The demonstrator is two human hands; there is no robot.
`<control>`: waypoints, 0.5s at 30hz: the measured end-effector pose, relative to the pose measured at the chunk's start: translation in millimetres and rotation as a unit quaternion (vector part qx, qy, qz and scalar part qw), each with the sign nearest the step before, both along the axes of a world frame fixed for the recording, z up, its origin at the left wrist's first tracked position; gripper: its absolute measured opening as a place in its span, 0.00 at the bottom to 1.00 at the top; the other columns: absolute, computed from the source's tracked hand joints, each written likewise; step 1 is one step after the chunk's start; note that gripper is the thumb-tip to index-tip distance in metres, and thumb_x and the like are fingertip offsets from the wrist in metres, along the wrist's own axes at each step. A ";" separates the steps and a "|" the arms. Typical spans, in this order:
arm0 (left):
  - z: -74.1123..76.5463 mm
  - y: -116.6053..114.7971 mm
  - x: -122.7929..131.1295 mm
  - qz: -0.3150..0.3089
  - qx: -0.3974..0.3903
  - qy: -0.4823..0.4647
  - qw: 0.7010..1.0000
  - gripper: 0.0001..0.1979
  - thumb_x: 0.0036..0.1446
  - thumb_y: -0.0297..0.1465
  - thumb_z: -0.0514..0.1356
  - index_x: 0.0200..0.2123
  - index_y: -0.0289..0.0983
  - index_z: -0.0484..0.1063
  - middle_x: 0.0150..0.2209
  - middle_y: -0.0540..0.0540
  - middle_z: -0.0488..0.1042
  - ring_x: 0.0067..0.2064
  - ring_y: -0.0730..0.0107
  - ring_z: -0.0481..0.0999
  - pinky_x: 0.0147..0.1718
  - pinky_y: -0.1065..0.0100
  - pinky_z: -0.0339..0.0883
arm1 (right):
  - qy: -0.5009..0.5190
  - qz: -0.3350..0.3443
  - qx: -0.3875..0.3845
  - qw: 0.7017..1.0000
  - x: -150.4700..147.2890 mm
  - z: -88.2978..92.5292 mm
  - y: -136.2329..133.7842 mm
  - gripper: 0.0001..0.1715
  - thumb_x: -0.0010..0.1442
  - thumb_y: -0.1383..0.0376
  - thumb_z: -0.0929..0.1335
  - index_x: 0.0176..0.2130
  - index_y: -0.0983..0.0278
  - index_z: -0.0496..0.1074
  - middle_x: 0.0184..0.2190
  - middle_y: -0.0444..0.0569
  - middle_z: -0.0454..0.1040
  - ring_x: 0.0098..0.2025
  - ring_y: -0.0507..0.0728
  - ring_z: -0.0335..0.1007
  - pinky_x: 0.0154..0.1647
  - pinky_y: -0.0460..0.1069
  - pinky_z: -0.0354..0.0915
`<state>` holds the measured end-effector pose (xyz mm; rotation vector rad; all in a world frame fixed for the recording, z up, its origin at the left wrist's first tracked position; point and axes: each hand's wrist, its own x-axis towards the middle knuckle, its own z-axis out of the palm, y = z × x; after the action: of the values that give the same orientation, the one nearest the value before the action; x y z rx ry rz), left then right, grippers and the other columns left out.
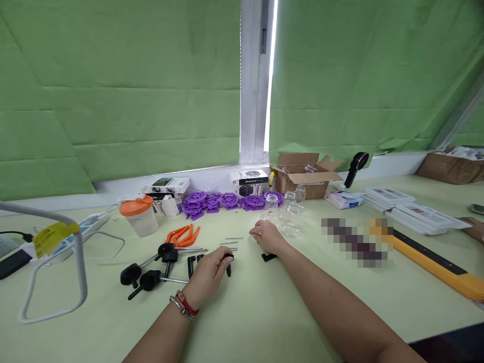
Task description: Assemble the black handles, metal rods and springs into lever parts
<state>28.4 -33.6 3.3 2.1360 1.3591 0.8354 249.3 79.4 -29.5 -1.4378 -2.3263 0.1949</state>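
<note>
My left hand (212,271) is closed round a black plastic part (229,267) with a short peg pointing down. Its wrist wears a red band and a metal bracelet. Further right, my right hand (267,236) is pinched at the fingertips; what it grips is too small to name. A small black piece (268,257) lies just below that hand. Thin metal rods (231,243) rest on the table between the hands. To the left lie black crank-like parts with metal shafts (150,280), and orange plastic frames (183,236) are behind them.
Purple discs (229,200), white boxes (166,185) and clear jars (290,212) stand behind the hands. An open cardboard box (306,176) is at the back. An orange-lidded cup (140,217) is on the left; white trays (423,218) and another person's hand (475,227) are at right.
</note>
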 end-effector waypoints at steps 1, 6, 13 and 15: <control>0.5 -0.3 0.1 0.000 -0.002 0.000 1.000 0.12 0.60 0.37 0.47 0.37 0.39 0.66 0.29 0.49 0.73 0.31 0.69 0.70 0.33 0.69 0.61 | -0.002 0.002 0.004 1.000 -1.2 0.8 -1.2 0.15 0.59 0.65 0.62 0.38 0.58 0.77 0.39 0.49 0.71 0.41 0.56 0.62 0.43 0.49 0.55; 1.1 -0.7 -0.1 0.005 -0.001 0.003 1.000 0.12 0.60 0.37 0.47 0.37 0.39 0.67 0.29 0.49 0.73 0.31 0.69 0.70 0.33 0.69 0.61 | -0.031 0.015 0.015 0.999 -7.3 3.2 -5.6 0.12 0.58 0.63 0.64 0.35 0.57 0.78 0.38 0.49 0.71 0.39 0.56 0.63 0.43 0.50 0.54; -1.0 -0.4 -0.1 0.002 0.004 0.007 1.000 0.12 0.60 0.37 0.47 0.37 0.39 0.67 0.29 0.49 0.73 0.30 0.69 0.70 0.32 0.70 0.60 | -0.046 0.029 0.023 0.998 -10.5 4.9 -7.0 0.11 0.57 0.63 0.65 0.34 0.56 0.79 0.37 0.48 0.72 0.38 0.55 0.63 0.44 0.50 0.53; -0.9 -0.2 -0.2 0.001 0.004 0.010 1.000 0.12 0.60 0.37 0.47 0.37 0.39 0.66 0.29 0.49 0.73 0.30 0.69 0.70 0.32 0.70 0.60 | -0.047 0.032 0.026 0.998 -11.3 5.6 -8.2 0.11 0.57 0.63 0.65 0.34 0.55 0.78 0.37 0.48 0.72 0.38 0.55 0.63 0.43 0.50 0.53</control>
<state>28.2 -33.8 2.4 2.1552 1.3690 0.8244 238.1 71.2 -23.9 -1.3759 -2.4365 0.0863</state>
